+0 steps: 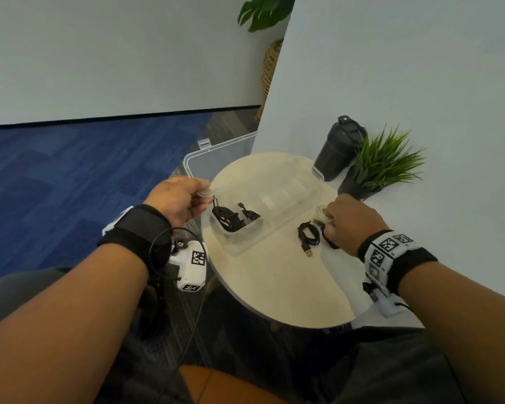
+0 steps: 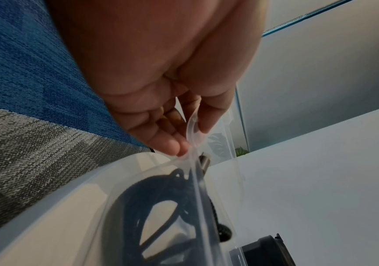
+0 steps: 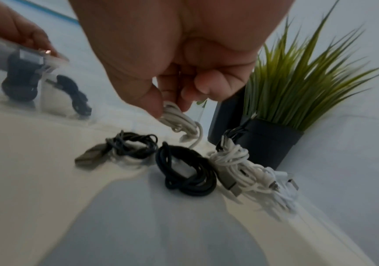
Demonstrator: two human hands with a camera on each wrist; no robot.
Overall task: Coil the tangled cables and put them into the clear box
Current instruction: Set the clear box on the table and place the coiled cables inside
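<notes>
The clear box [image 1: 289,196] stands on the round beige table [image 1: 274,281] with its lid [image 1: 216,158] swung open to the far left. Coiled black cables [image 1: 231,218] lie in its near-left end. My left hand [image 1: 200,196] pinches a clear tab [image 2: 193,126] at the box's left corner. My right hand [image 1: 330,217] pinches a coiled white cable [image 3: 179,118] just above the table, right of the box. On the table lie a thin black coil with a USB plug [image 3: 131,145], a thicker black coil [image 3: 186,171] and a white bundle [image 3: 247,165].
A potted grass plant [image 1: 382,167] and a black bottle [image 1: 338,150] stand at the table's far right, close behind my right hand. White wall panels run behind them. Blue carpet [image 1: 70,170] lies beyond the table's left edge.
</notes>
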